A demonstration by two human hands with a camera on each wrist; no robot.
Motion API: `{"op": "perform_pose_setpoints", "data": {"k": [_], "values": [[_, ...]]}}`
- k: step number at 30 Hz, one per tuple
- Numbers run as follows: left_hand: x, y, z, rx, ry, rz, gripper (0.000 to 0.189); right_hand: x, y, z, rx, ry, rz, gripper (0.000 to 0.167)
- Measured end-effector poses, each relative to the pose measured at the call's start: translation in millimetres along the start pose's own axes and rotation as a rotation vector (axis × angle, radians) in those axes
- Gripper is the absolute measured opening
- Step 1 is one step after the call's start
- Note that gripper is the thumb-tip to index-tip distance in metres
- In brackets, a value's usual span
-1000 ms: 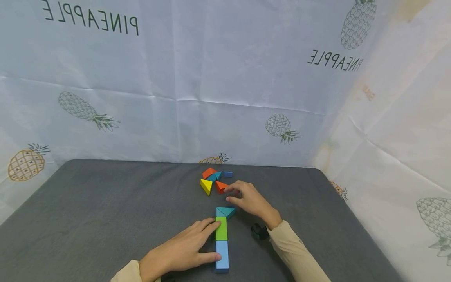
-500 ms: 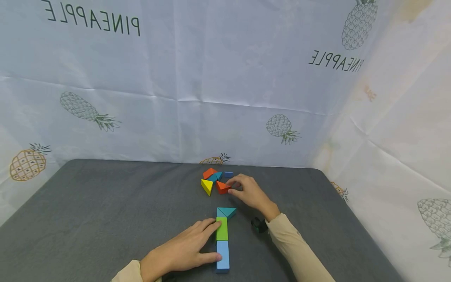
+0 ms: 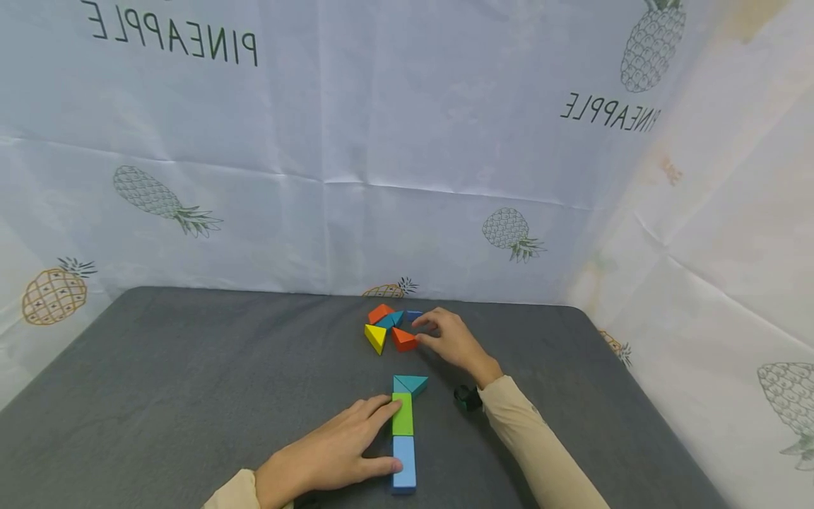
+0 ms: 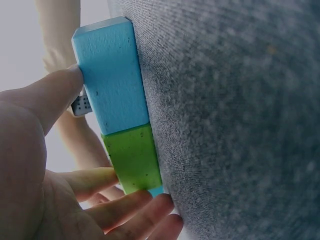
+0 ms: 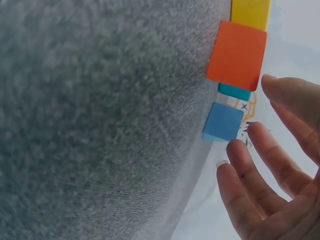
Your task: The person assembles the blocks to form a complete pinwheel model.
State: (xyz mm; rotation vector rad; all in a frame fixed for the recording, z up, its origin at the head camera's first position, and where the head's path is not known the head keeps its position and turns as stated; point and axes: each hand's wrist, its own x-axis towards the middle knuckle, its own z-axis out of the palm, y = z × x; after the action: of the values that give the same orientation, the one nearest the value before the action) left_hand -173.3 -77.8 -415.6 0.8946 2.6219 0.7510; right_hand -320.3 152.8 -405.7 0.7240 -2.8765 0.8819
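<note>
A light blue block and a green block lie end to end, with teal triangular blocks at the far end. My left hand rests along their left side, thumb on the light blue block and index fingertip on the green one, fingers fairly straight. My right hand hovers with loosely bent fingers just right of an orange triangular block. In the right wrist view its thumb is close to the orange block, and the fingertips are near a small blue block. Nothing is between those fingers.
Beside the orange block sit a yellow triangular block, teal-blue blocks and another orange block. The dark grey table ends at a pineapple-print curtain. A black wrist device shows under the right forearm.
My right hand has shifted slightly away and to the right of the orange triangular block, toward the small blue block. My left hand keeps its place on the row of blocks.
</note>
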Motion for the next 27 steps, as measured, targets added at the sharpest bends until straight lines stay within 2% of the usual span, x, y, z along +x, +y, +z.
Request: {"op": "perform_pose_setpoints", "data": {"k": [27], "values": [[0.8,-0.9,0.0,-0.012,-0.010,0.003,0.086,25.3,10,8,-0.014,0.019,0.083,0.036]]}}
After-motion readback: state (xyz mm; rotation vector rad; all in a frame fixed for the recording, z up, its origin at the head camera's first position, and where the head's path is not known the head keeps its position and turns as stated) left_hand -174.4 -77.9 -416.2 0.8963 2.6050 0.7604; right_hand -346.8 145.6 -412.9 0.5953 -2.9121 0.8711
